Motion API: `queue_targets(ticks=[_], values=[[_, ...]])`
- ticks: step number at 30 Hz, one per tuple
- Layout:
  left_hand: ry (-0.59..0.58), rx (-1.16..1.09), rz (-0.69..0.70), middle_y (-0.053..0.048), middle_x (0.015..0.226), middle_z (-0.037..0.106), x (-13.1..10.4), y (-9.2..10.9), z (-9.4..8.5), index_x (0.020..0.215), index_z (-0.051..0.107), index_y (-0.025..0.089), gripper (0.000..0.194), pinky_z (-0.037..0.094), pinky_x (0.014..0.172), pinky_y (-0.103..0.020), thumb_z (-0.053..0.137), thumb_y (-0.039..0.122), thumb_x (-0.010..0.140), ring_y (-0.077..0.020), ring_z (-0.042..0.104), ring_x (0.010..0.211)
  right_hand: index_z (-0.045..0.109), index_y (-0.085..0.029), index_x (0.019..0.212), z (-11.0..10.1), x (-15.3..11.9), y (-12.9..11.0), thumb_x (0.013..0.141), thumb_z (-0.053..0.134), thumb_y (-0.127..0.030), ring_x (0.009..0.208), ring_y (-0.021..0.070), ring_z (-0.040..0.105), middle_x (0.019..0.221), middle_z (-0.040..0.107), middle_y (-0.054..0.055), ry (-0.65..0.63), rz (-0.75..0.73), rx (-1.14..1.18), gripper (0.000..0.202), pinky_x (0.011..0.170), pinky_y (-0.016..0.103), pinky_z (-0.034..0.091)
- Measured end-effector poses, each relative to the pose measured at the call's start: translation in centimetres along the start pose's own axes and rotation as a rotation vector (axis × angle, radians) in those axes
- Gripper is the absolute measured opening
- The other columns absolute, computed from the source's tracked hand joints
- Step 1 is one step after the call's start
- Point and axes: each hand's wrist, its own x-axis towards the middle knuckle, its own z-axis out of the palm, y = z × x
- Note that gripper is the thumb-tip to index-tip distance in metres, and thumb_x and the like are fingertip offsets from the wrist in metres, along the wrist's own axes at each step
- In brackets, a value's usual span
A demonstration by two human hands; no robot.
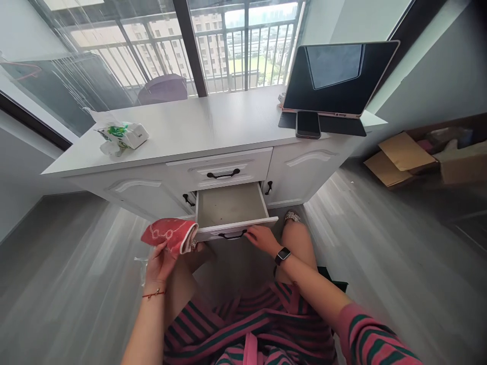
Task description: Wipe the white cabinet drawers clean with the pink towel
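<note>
A folded red cloth (167, 234) with a pale pattern and white edge is gripped in my left hand (161, 264), held up just left of the pulled-out drawer (232, 205). My right hand (262, 239) is at the right end of the black drawer handle (233, 235), its fingers closed around that end. The drawer's bottom is bare apart from a few tiny specks. It belongs to a white cabinet (213, 126), below another drawer (224, 172) that is pushed in.
On the cabinet top, a tissue pack (125, 136) lies left; a tablet (338, 78) and a phone (308, 124) are at the right. Cupboard doors flank the drawers. Open cardboard boxes (411, 157) stand on the floor at right. A window is behind.
</note>
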Motion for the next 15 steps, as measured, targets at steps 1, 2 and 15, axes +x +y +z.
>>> queue_targets(ticks=[1,2,15], values=[[0.003,0.003,-0.004,-0.007,0.101,0.074,0.0,0.3,-0.2,0.122,0.058,0.02,0.047,0.056,0.084,-0.032,0.042,0.004,0.081,-0.0184,0.071,0.088,0.064,-0.019,0.103,0.7,0.2,-0.3,0.093,0.05,-0.038,0.086,0.0208,0.062,0.095,0.068,0.008,-0.078,-0.019,0.007,0.025,0.076,0.03,0.046],[0.0,-0.002,-0.013,-0.007,0.099,0.075,0.0,0.5,-0.4,0.118,0.061,0.02,0.045,0.055,0.085,-0.033,0.044,0.004,0.08,-0.0188,0.071,0.087,0.062,-0.019,0.111,1.4,0.5,-0.4,0.09,0.055,-0.037,0.092,0.0219,0.063,0.103,0.068,0.009,-0.134,-0.023,0.021,0.029,0.079,0.031,0.047],[0.162,-0.063,-0.008,-0.002,0.087,0.074,2.2,-2.5,1.3,0.103,0.067,0.023,0.035,0.052,0.088,-0.045,0.056,0.014,0.07,-0.0238,0.069,0.088,0.06,-0.023,0.12,4.3,8.5,1.3,0.078,0.07,-0.029,0.111,0.0258,0.057,0.12,0.064,0.008,-0.101,0.142,0.086,0.043,0.092,0.038,0.043]])
